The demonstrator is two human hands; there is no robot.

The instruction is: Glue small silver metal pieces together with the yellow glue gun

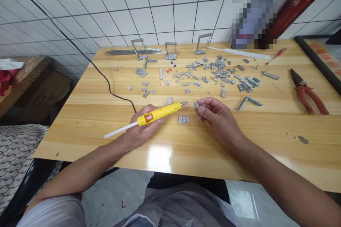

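Note:
My left hand is wrapped around a yellow hot glue gun, pen-shaped, with a clear glue stick sticking out of its back end. Its metal nozzle points right, toward my right hand. Between the thumb and fingers of that hand is a small grey metal piece, a short gap from the nozzle. Just below the nozzle, a row of joined grey pieces lies flat on the wooden table. A few similar pieces rest behind the glue gun.
Many loose grey pieces are scattered across the table's middle. Three small upright frames and a bundle of thin wires stand or lie along the wall. Red-handled pliers lie at right. A black cord crosses the left side.

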